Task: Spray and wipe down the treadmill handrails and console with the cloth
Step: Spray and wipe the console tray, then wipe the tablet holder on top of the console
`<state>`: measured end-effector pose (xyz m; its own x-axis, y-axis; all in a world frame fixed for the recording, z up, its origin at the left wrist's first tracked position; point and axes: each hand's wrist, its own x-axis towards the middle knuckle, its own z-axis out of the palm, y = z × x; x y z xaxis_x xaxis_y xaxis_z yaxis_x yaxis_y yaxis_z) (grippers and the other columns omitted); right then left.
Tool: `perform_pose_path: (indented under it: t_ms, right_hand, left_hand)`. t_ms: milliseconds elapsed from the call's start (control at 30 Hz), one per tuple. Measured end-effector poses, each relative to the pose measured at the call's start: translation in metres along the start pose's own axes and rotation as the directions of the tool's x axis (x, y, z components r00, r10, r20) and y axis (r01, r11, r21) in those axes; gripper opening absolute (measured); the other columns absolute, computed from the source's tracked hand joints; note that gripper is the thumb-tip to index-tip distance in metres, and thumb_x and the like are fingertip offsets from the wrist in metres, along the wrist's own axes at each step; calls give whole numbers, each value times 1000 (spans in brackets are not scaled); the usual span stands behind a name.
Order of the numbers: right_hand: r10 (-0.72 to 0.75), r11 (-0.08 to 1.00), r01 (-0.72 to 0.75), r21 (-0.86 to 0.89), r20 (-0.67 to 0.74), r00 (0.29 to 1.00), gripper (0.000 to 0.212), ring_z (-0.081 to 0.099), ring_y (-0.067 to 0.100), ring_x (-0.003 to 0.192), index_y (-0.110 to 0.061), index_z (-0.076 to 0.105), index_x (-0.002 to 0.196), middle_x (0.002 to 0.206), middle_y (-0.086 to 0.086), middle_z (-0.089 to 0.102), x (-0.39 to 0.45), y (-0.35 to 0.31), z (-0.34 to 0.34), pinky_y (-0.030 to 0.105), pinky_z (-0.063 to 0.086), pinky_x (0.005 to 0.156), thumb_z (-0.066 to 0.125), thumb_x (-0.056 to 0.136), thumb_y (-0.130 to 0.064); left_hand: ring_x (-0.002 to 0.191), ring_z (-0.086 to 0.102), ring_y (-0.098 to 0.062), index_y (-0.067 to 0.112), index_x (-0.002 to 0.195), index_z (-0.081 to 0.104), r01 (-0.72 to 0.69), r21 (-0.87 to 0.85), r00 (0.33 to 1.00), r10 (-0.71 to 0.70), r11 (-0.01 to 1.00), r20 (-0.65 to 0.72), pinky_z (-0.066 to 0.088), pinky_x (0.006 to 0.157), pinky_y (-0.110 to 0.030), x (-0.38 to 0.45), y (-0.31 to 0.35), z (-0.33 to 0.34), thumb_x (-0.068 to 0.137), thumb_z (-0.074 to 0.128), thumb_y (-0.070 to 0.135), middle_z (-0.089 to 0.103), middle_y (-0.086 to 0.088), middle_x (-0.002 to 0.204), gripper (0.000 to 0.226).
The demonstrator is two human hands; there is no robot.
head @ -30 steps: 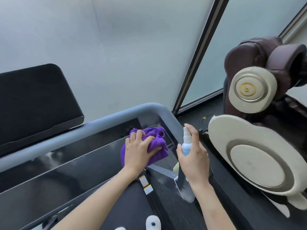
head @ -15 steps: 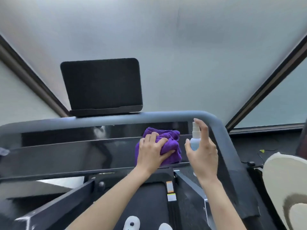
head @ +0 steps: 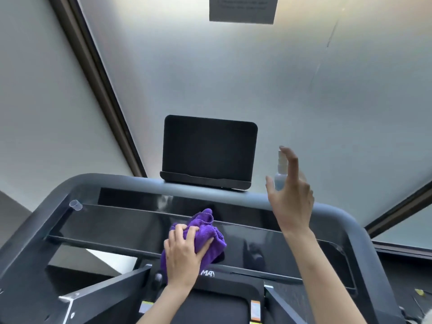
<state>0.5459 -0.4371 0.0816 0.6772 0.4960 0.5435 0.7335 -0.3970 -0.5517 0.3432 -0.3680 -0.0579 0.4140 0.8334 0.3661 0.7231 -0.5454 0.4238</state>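
I am pressing the bunched purple cloth (head: 205, 235) with my left hand (head: 184, 253) against the glossy black console panel (head: 121, 228), fingers curled over its folds, just below and slightly left of the dark tablet holder (head: 209, 150); it is looking soft and light, so I judge a loose handful with a flat palm is gripping it best on that slick surface. To the holder's right, my right hand (head: 291, 199) is holding the small spray bottle (head: 280, 173) upright above the grey handrail (head: 327, 213), thumb and lower fingers wrapping its smooth, light body while my forefinger is lifting clear of the nozzle.
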Motion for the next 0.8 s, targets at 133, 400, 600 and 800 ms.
perform_pose_path:
  t_ms: [133,400,600,800]
  right_hand:
    - [60,997,-60,-48,-9,998,74,46,25,60,-40,26,131,90,6,60,9,-15,19,30,38,57,67,82,-5]
    - [199,974,-201,-108,-28,980,64,51,34,62,-38,28,125,69,9,53,8,-52,51,33,37,56,56,82,1]
    - [227,957,-239,-162,-93,970,70,42,30,58,-41,24,126,75,5,49,4,-78,66,32,33,55,54,80,3]
    - [134,970,-151,-191,-100,986,74,49,33,59,-43,23,131,84,5,55,3,-103,77,33,38,53,55,82,1]
  left_hand:
    - [82,57,-31,10,93,67,41,-104,999,-44,994,-25,47,69,-41,18,-11,-8,75,70,47,56,-8,94,41]
    - [91,55,-36,4,101,65,124,-315,987,-151,941,-62,46,78,-48,95,-46,-42,80,73,35,56,-15,100,38]
    - [94,54,-32,6,104,65,88,-336,996,-94,938,-2,36,83,-37,122,-66,-49,83,69,39,56,-14,100,39]
    - [94,54,-31,8,104,64,59,-364,998,-43,930,50,38,83,-39,130,-75,-48,84,67,40,55,-12,101,38]
